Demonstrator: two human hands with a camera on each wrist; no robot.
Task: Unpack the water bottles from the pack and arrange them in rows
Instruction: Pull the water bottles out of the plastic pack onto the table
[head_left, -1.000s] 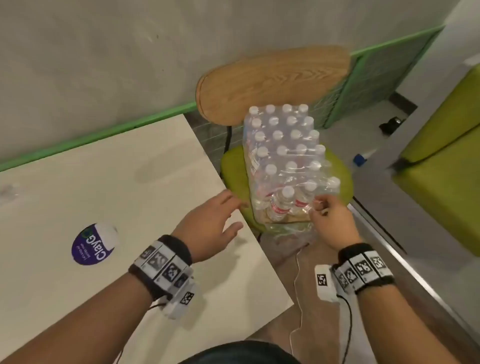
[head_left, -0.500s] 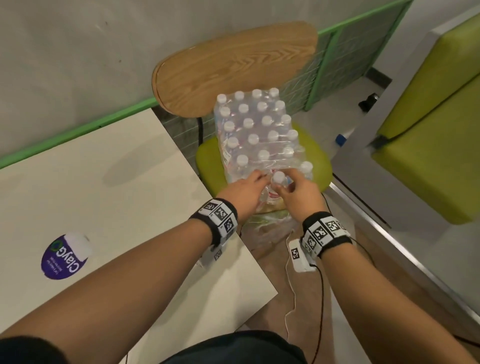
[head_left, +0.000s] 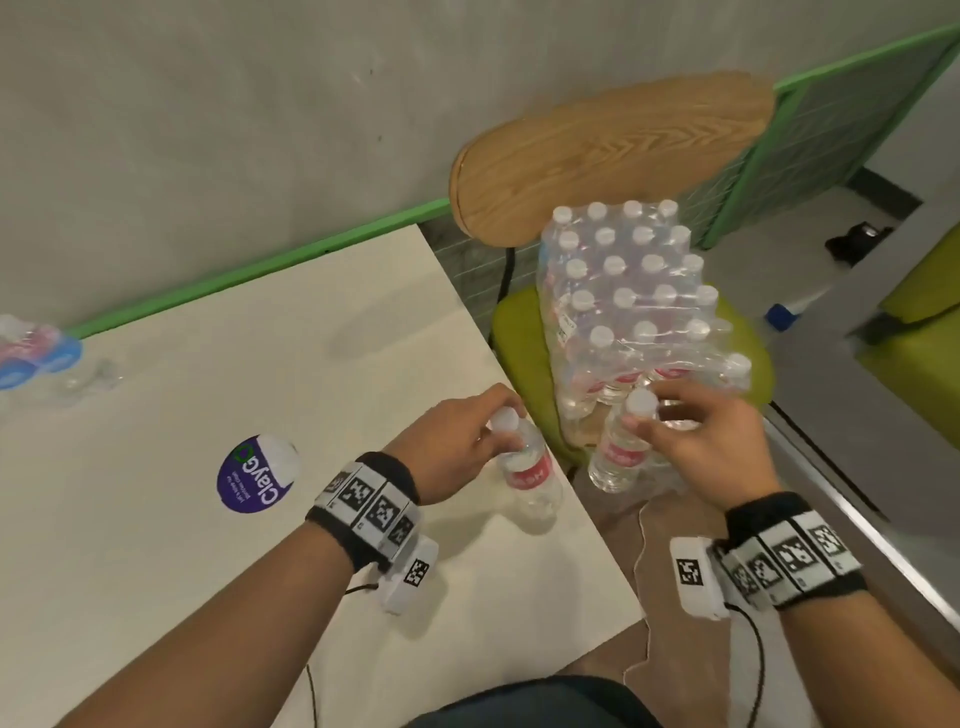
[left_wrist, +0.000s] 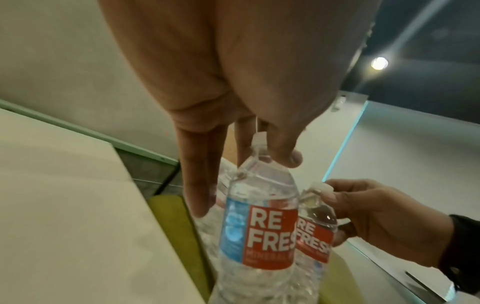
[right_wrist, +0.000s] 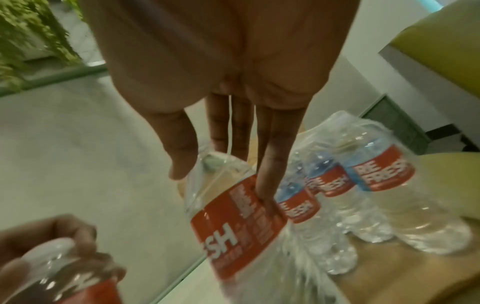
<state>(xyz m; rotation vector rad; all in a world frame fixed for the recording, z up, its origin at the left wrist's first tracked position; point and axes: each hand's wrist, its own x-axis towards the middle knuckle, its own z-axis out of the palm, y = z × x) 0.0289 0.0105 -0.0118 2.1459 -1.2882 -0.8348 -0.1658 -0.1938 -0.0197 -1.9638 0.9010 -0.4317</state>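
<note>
Both hands lifted clear, left hand (head_left: 457, 441) pinching bottle (head_left: 527, 475)

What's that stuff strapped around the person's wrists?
Each bare forearm wears a black wristband lined with white squares printed with black block-pattern markers. A small white box bearing one more marker hangs under each wrist, with a thin black cable trailing off.

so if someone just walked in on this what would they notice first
Most likely the two hands, each lifting a red-labelled water bottle by its neck: the left hand holds one bottle over the white table's near corner, and the right hand holds another bottle just in front of the pack. Next, the shrink-wrapped pack of white-capped bottles, standing on the green chair seat.
</note>
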